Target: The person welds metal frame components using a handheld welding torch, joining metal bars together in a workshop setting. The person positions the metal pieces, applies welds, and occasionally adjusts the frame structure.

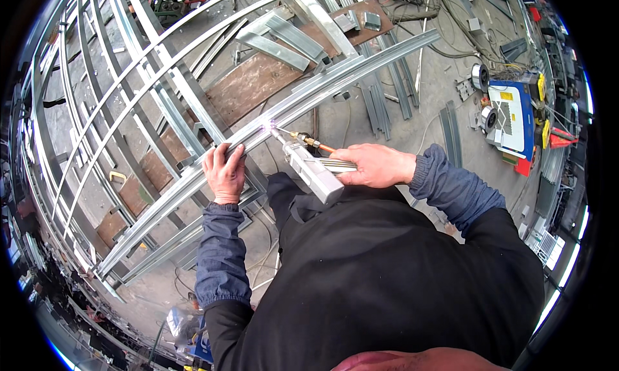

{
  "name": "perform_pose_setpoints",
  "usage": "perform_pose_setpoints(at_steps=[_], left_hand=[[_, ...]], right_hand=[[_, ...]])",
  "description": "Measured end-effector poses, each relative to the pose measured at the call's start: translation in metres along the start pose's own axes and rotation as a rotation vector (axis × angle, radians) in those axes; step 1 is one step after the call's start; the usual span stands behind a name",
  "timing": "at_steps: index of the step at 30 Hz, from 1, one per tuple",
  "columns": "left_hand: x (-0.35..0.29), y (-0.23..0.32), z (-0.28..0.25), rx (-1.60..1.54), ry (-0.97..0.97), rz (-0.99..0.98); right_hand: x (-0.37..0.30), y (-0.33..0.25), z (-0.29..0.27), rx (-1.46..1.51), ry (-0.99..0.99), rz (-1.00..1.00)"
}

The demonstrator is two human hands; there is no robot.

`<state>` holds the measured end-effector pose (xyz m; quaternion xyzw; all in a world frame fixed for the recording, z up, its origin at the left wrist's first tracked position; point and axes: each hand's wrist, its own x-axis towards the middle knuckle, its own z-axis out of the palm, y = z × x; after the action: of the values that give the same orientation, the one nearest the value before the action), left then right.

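Observation:
My right hand is wrapped round a grey, box-shaped welding gun with a brass fitting and an orange tube along its side. Its narrow tip meets a long galvanized steel rail, where a bright violet-white glow shows. A little to the left of that glow, my left hand grips the same rail with its fingers bent over the top. The rail runs slantwise from lower left to upper right, part of a large metal frame.
Curved and straight steel bars spread across the left. Brown boards and cut channel pieces lie beyond the rail. At right stand a blue, white and red machine and wire spools. Cables trail over the floor.

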<state>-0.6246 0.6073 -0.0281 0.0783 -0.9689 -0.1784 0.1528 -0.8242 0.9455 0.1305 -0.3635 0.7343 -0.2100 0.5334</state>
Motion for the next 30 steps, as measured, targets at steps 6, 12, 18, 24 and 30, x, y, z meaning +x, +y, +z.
perform_pose_setpoints(at_steps=[6,12,18,24,30], left_hand=[[0.000,-0.001,-0.002,-0.025,-0.007,-0.010],[-0.001,-0.001,-0.005,-0.014,-0.023,-0.026],[-0.004,-0.002,0.000,-0.057,-0.014,-0.060],[0.003,0.001,-0.002,-0.085,-0.027,-0.151],[0.013,0.008,-0.013,-0.094,-0.063,-0.204]], right_hand=[[-0.004,-0.001,-0.004,0.108,-0.042,-0.033],[-0.034,-0.015,-0.015,0.307,-0.049,0.045],[-0.062,-0.025,-0.011,0.811,0.173,-0.071],[-0.065,-0.033,-0.064,0.846,0.090,-0.115],[-0.020,-0.045,-0.153,0.639,-0.234,0.134]])
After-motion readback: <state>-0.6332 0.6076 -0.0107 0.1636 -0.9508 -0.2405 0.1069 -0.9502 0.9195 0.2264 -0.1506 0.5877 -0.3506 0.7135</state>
